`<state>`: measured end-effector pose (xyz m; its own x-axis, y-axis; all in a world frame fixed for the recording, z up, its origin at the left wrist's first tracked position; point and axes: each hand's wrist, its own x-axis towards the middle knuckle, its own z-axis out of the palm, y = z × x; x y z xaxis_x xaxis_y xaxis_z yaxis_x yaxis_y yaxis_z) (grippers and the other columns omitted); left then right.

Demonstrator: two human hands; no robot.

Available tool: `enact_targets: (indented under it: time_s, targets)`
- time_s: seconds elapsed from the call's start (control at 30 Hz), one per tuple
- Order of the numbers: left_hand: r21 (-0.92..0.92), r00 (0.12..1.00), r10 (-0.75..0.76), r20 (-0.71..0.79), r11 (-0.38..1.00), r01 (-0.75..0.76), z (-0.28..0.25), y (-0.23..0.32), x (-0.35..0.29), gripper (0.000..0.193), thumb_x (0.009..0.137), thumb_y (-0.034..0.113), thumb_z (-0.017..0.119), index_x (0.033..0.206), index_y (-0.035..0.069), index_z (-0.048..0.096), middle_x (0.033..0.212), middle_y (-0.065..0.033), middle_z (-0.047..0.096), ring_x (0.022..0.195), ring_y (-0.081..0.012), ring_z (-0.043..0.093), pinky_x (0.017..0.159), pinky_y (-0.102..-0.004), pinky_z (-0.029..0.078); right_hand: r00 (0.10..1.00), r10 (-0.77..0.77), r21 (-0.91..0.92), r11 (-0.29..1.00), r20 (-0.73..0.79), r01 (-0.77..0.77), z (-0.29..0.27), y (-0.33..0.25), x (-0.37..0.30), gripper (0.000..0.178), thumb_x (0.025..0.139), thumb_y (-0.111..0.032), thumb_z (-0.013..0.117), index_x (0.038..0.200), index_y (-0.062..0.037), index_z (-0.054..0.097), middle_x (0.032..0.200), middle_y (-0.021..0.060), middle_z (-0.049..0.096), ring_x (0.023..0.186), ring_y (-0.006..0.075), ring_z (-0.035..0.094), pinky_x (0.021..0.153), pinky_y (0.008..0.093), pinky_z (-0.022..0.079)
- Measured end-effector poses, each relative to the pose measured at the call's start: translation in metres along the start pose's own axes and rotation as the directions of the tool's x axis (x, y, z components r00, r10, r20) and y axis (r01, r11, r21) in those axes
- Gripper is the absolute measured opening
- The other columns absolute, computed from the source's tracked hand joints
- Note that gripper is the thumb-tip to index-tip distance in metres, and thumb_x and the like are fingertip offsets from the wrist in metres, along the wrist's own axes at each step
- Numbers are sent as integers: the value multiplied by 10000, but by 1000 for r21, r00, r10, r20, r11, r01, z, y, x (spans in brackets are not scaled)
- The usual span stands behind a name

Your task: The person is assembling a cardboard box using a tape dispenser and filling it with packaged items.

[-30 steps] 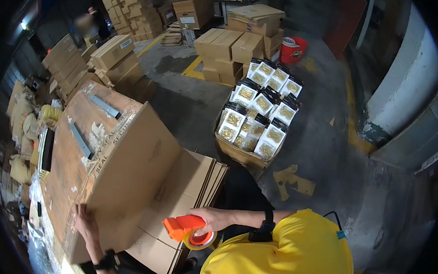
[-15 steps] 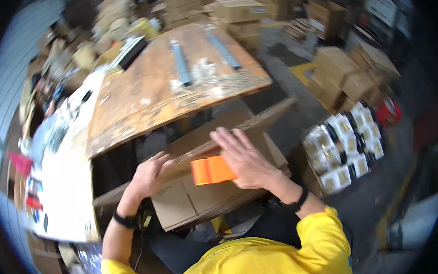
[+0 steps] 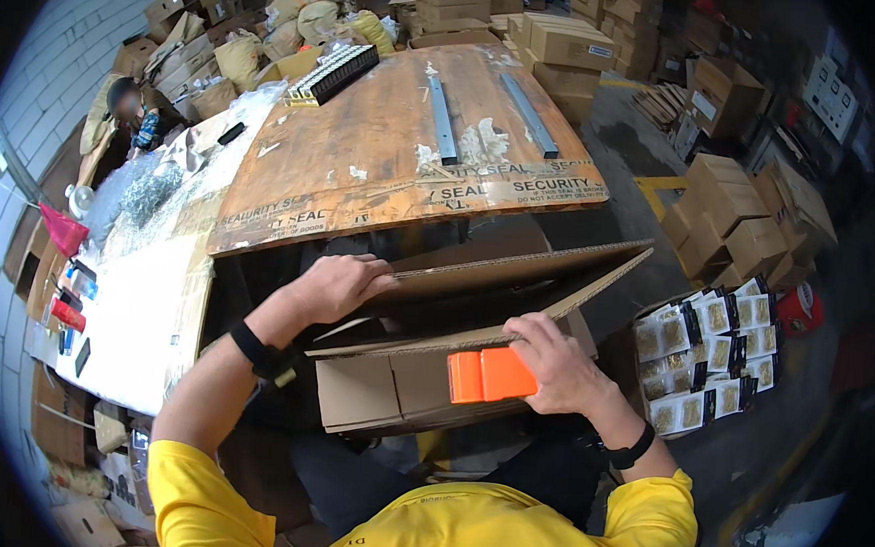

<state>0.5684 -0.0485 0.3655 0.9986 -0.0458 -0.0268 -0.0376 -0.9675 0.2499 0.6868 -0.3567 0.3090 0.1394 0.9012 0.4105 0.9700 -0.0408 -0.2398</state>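
In front of me is a large brown cardboard box (image 3: 428, 391) with its long flaps raised and a dark gap between them. My left hand (image 3: 342, 286) curls its fingers over the left end of the far flap (image 3: 493, 264). At the near side, my right hand (image 3: 564, 369) grips a bright orange, block-like plastic thing (image 3: 492, 374) whose exact kind I cannot make out. That hand's fingertips also rest on the upper edge of the near flap. Most of the box's inside is in shadow.
A wooden table (image 3: 387, 120) stands beyond the box, bearing two grey metal bars (image 3: 442, 121). A white-topped table (image 3: 139, 315) adjoins it at left. Many small packets (image 3: 708, 360) fill a carton at right, near stacked boxes (image 3: 728, 196). One person (image 3: 146, 120) is at far left.
The box's flaps have parted, opening a wider gap. My right hand has come down onto the near flap with the orange thing, and my left hand has closed on the far flap. The view has shifted.
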Motion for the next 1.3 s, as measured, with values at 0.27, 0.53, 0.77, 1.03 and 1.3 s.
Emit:
enact_targets:
  time_s: [0.27, 0.53, 0.77, 1.03, 1.3]
  targets:
    - [340, 933, -359, 17, 880, 333, -75, -68, -41, 186, 786, 202, 595, 882, 43, 615, 782, -181, 635, 774, -364, 614, 671, -436, 490, 938, -33, 22, 999, 346, 27, -59, -5, -39, 477, 486, -120, 697, 909, 62, 575, 1094, 153, 526, 1052, 311, 492, 857, 349, 474]
    - [269, 904, -393, -170, 864, 426, -17, -131, -82, 269, 781, 179, 632, 999, 35, 572, 868, -200, 612, 826, -406, 585, 734, -448, 469, 920, 127, 223, 949, 371, -221, -124, -4, -69, 373, 585, -178, 773, 857, -3, 588, 1062, 137, 524, 999, 317, 493, 848, 369, 436]
    - [-389, 798, -295, -526, 917, 83, -46, -89, -63, 483, 855, 303, 609, 1222, 5, 514, 1147, -75, 580, 1122, -193, 512, 934, -341, 410, 914, 213, 222, 928, 345, -300, -116, 2, -64, 407, 583, -211, 798, 877, -9, 600, 1064, 123, 526, 989, 308, 488, 864, 360, 421]
    - [63, 997, 41, 62, 997, -45, -18, 57, -125, 584, 705, 416, 718, 1083, -2, 565, 987, -144, 615, 908, -322, 609, 774, -384, 494, 896, -46, 394, 907, 442, -148, -111, 21, -28, 444, 624, -297, 803, 918, -20, 618, 1080, 112, 532, 993, 290, 494, 861, 355, 416]
    - [-240, 953, 192, 232, 961, -135, 21, 54, -114, 400, 846, 213, 602, 1236, 143, 548, 962, -94, 645, 720, -283, 636, 632, -347, 534, 921, -76, 710, 662, 382, -240, -126, 38, -42, 471, 670, -273, 758, 1019, 4, 606, 1185, 152, 566, 1038, 297, 581, 861, 362, 463]
